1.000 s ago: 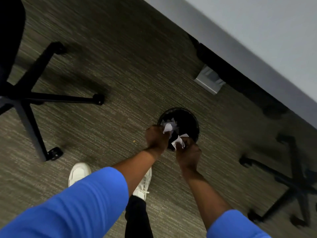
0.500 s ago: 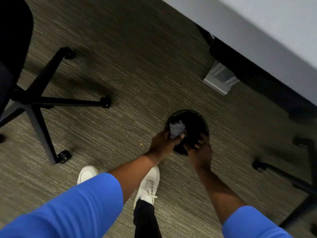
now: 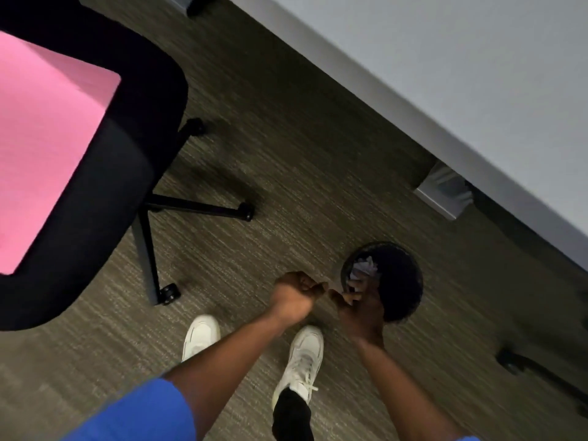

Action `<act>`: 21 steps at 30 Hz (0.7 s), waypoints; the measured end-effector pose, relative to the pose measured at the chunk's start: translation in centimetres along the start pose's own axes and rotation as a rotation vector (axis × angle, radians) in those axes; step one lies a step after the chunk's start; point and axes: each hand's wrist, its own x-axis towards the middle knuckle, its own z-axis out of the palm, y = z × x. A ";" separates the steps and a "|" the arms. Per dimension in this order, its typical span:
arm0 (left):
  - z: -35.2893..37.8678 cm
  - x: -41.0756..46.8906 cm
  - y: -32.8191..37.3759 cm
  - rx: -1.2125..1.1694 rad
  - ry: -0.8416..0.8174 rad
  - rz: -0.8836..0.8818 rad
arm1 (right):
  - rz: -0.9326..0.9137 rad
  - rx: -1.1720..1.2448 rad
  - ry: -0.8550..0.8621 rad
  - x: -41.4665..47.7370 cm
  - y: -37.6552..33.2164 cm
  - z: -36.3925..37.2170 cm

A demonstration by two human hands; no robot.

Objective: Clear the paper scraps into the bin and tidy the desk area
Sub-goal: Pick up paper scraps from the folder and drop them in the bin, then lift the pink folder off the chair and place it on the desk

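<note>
A round black bin stands on the carpet near the desk, with crumpled white paper scraps lying inside at its left rim. My left hand is curled into a loose fist just left of the bin, and I see nothing in it. My right hand hovers at the bin's near-left rim with its fingers spread over the opening, holding nothing.
A black office chair with a pink sheet on its seat fills the left. The grey desk runs across the upper right, with a grey box under it. Another chair's base lies at the right. My white shoes stand below my hands.
The scraps left both hands and now lie in the bin. My left hand has drawn back to the left of the bin and curled shut. The view swung left, showing the chair seat.
</note>
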 end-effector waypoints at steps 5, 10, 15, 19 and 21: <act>-6.8 -1.8 -2.1 0.075 0.092 -0.044 | -0.050 -0.014 -0.116 -2.1 -6.6 2.9; -14.6 -4.3 -2.9 -0.054 0.221 0.000 | -0.148 -0.049 -0.223 -4.2 -13.4 6.2; -22.8 -6.8 -2.8 -0.093 0.374 0.047 | -0.224 -0.066 -0.261 -5.5 -20.1 10.3; -28.2 -8.3 -3.1 -0.160 0.481 0.068 | -0.355 -0.032 -0.256 -6.8 -24.4 14.0; -30.0 -8.8 -3.2 -0.183 0.521 0.078 | -0.394 0.002 -0.258 -7.2 -26.0 15.4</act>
